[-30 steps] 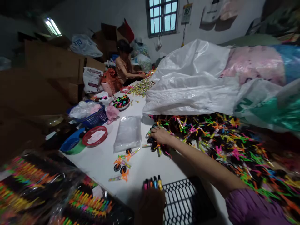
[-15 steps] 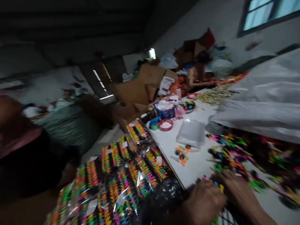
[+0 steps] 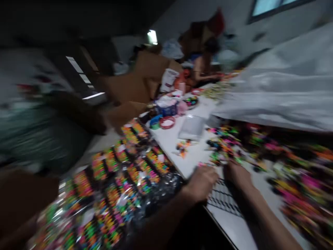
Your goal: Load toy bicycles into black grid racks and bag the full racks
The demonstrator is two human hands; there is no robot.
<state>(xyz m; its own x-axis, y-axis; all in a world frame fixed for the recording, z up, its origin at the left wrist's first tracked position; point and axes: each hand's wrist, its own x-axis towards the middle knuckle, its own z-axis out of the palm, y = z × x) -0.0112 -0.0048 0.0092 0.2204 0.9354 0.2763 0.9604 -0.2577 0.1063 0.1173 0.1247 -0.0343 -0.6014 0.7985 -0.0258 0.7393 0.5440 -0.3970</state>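
Observation:
My left hand is at the white table's near edge, fingers curled over small colourful pieces at the top of a black grid-like rack. Just right of it, my right hand reaches to the rack's far end beside a heap of colourful plastic pieces. Its fingers are smeared by motion, so what they touch is unclear. The rack lies on the table below and between both hands. A few orange and black pieces lie apart, near a stack of clear plastic bags.
Bagged rows of colourful pieces fill the left side. A white sheet covers part of the right-hand heap. Round trays and a blue basket stand farther back. Another person sits at the far end.
The view has swung right and down, so the table and bags appear farther left and higher. More of the rack shows between my hands. The person at the left edge is mostly out of view.

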